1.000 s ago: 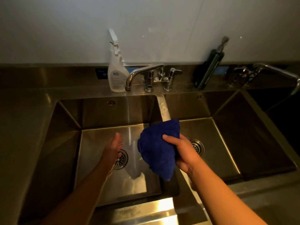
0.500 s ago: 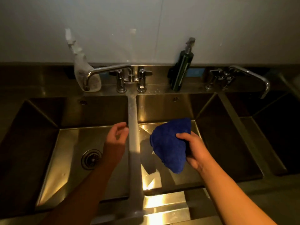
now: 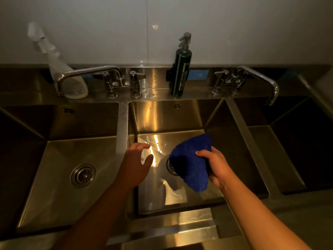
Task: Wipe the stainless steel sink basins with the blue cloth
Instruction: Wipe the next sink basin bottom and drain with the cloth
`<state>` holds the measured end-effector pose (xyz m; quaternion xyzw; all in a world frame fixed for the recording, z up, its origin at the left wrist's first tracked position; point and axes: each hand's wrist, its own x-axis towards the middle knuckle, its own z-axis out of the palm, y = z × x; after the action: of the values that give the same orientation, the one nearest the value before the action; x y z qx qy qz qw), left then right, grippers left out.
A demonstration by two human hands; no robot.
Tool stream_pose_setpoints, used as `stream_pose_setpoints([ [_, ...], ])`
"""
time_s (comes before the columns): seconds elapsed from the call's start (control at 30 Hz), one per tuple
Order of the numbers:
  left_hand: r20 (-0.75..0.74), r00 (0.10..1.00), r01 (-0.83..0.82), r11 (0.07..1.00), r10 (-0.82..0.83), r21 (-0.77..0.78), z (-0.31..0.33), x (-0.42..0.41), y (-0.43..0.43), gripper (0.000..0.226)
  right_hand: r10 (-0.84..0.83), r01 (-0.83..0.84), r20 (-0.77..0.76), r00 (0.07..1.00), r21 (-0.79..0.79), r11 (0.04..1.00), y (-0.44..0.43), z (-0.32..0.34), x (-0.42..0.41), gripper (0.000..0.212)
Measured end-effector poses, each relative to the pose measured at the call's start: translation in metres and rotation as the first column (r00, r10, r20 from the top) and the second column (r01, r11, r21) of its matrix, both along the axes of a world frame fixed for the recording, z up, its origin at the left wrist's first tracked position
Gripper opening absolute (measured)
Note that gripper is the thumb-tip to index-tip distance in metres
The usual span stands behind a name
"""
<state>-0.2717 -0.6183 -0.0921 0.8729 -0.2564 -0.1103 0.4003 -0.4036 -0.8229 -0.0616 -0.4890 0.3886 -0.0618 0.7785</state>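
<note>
My right hand (image 3: 215,168) grips a bunched blue cloth (image 3: 189,163) above the middle sink basin (image 3: 162,120), and the cloth hides part of that basin's drain. My left hand (image 3: 136,164) hovers over the divider between the left basin (image 3: 54,159) and the middle one, fingers loosely curved and holding nothing. The left basin's drain (image 3: 82,175) is in plain sight. A third basin (image 3: 297,141) lies in shadow at the right.
A white spray bottle (image 3: 69,78) stands behind the left faucet (image 3: 86,73). A dark pump bottle (image 3: 181,69) stands on the back ledge behind the middle basin. Another faucet (image 3: 257,78) reaches over the right basin. A white wall rises behind.
My view has swung right from the left basin to the middle one. Both hands moved right with it, the cloth now over the middle basin's drain.
</note>
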Motion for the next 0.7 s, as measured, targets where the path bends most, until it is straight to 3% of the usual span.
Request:
stream_pose_setpoints([
  [0.33, -0.068, 0.998, -0.011, 0.999, 0.008, -0.048, -0.012, -0.001, -0.012, 0.030, -0.011, 0.002, -0.107, 0.994, -0.087, 0.996, -0.024, -0.035, -0.001, 0.031],
  [0.7, -0.127, 0.986, -0.115, 0.993, 0.111, -0.026, -0.054, -0.008, -0.082, 0.029, 0.080, -0.095, -0.267, 0.960, -0.041, 0.995, -0.106, -0.123, 0.025, 0.055],
])
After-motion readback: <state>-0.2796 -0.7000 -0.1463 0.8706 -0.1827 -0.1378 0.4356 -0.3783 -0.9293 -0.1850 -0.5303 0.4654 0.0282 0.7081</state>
